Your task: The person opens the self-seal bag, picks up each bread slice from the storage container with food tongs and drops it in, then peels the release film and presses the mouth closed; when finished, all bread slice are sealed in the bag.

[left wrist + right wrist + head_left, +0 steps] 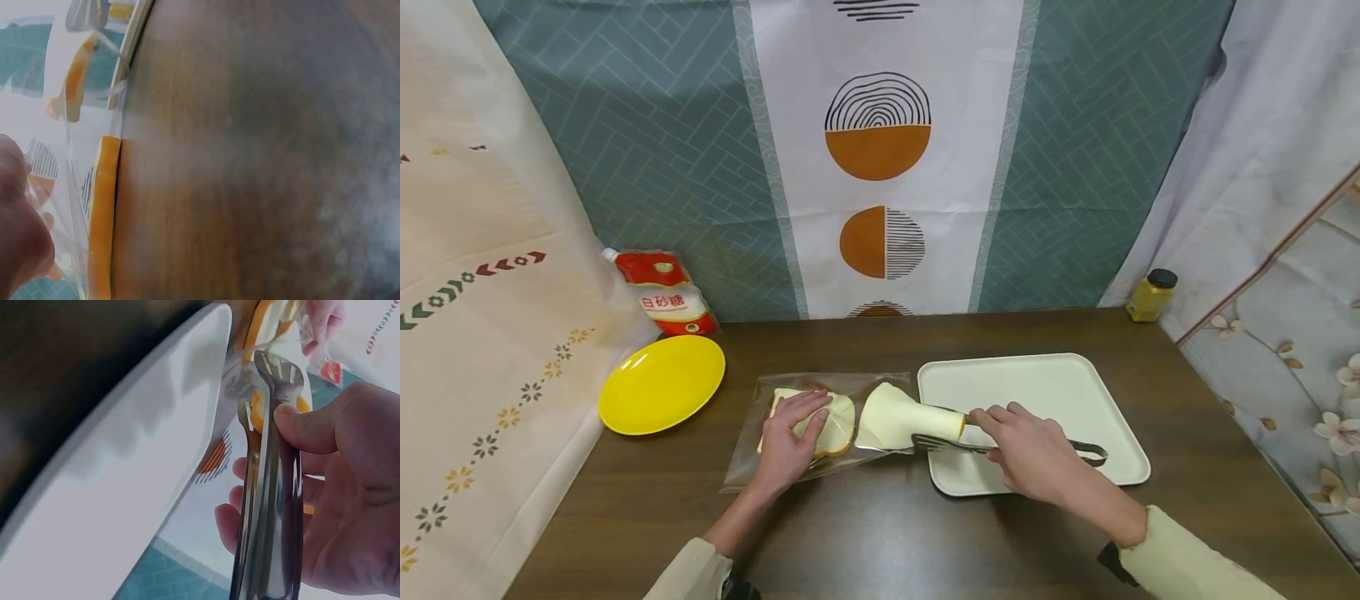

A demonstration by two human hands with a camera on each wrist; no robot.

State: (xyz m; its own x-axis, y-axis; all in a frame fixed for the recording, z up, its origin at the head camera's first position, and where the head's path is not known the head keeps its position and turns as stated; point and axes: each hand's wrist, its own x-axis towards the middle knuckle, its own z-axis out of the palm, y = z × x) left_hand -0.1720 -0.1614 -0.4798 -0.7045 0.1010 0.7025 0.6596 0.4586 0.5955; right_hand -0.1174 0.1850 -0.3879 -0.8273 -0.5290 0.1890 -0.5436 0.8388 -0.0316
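Across the worktop (865,533), the head view takes in both hands at once. The left hand (793,437) pinches the film of a clear plastic bag (747,458), over a bread slice (841,425) that lies inside. A second slice (891,417), bent and curled, sits at the right end of the bag, its narrow end between the arms of the tongs (951,445). The right hand (1033,454) grasps those tongs above the white tray (1030,383). Only the right wrist view shows the thumb pressed along the metal and the slotted tips clearly. From the left wrist, the first slice's orange crust shows edge-on just above the wood, with film running up to the fingers, though most of that hand is cut off. Just the head view shows the whole yellow plate (658,387) and, at far right, a jar (1152,297) with a dark lid.
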